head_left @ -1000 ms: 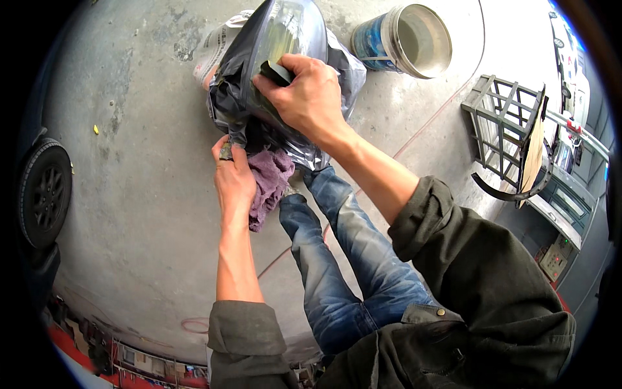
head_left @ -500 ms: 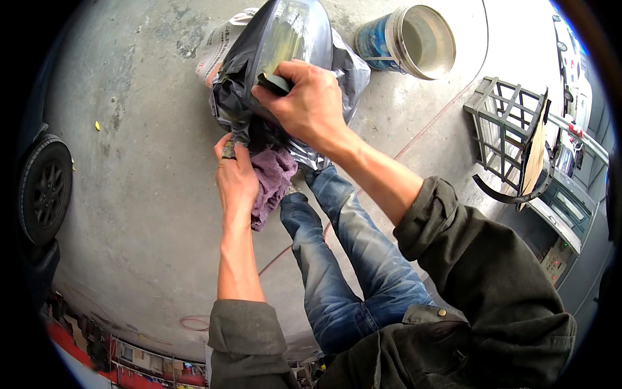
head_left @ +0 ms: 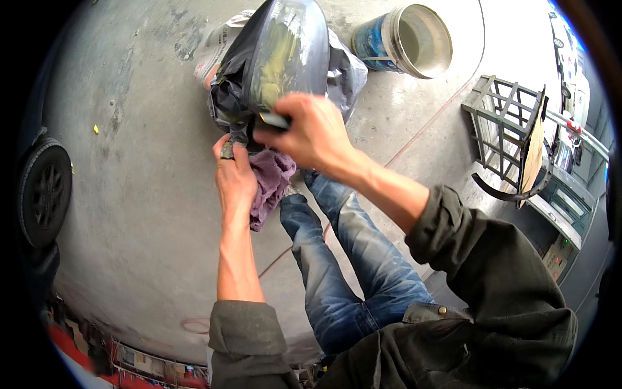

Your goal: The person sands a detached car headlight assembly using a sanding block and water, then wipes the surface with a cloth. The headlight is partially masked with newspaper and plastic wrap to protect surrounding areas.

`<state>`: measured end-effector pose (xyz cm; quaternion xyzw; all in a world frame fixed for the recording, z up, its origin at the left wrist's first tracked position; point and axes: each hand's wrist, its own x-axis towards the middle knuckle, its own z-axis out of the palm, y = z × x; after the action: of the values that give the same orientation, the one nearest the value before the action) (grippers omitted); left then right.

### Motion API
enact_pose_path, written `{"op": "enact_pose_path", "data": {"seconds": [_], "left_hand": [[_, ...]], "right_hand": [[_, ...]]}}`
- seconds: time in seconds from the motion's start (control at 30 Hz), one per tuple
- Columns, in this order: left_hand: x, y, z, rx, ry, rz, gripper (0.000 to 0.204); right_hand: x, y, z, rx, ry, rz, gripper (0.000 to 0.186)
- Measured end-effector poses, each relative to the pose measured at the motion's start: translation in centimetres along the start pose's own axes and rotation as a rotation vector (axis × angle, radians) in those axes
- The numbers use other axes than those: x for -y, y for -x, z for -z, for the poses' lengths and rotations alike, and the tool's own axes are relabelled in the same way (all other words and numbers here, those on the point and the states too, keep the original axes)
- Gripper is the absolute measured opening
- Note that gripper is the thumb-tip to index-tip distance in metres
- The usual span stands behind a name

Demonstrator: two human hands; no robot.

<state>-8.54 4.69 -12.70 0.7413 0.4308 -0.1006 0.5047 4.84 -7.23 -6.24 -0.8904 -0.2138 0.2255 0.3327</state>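
Note:
A smooth grey rounded part (head_left: 311, 45), smeared with yellow-green on its glossy face, rests at the top centre on crumpled black plastic (head_left: 230, 91). My right hand (head_left: 315, 129), blurred by motion, is closed around a small dark block (head_left: 275, 120) at the part's near end. What the block's underside touches is hidden. Farther left, the fingers of my left hand (head_left: 234, 175) pinch a small yellow-stained piece (head_left: 227, 150) where the plastic narrows; its kind is unclear. A purple cloth (head_left: 271, 181) hangs beside that hand, between it and my legs.
A blue-and-white bucket (head_left: 424, 42) stands tilted-looking at the upper right. Beyond my right arm is a grey slatted metal stand (head_left: 502, 120). A printed white bag (head_left: 217, 48) lies under the plastic. Along the left edge is a car wheel (head_left: 45, 193). A thin hose (head_left: 431, 120) crosses the concrete floor.
My right hand has moved down and slightly right with the dark block, uncovering more of the yellow smear. My left hand has hardly moved.

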Motion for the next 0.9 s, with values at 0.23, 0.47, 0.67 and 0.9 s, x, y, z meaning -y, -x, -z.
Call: {"op": "enact_pose_path", "data": {"seconds": [0.23,0.47,0.67,0.9], "left_hand": [[-0.5,0.2,0.2,0.017,0.034,0.022,0.05],[-1.5,0.3,0.1,0.034,-0.005,0.075,0.05],[-1.8,0.4,0.3,0.03,-0.014,0.08,0.051],[-1.5,0.3,0.4,0.027,-0.033,0.077,0.049]], "right_hand": [[-2.4,0.3,3.5,-0.283,-0.232,0.163,0.027],[-5.6,-6.9,4.5,-0.385,0.514,0.78,0.039],[-5.7,-3.7,1.2,-0.254,0.597,0.891,0.042],[-5.5,-4.9,0.8,-0.353,0.611,0.812,0.041]]}}
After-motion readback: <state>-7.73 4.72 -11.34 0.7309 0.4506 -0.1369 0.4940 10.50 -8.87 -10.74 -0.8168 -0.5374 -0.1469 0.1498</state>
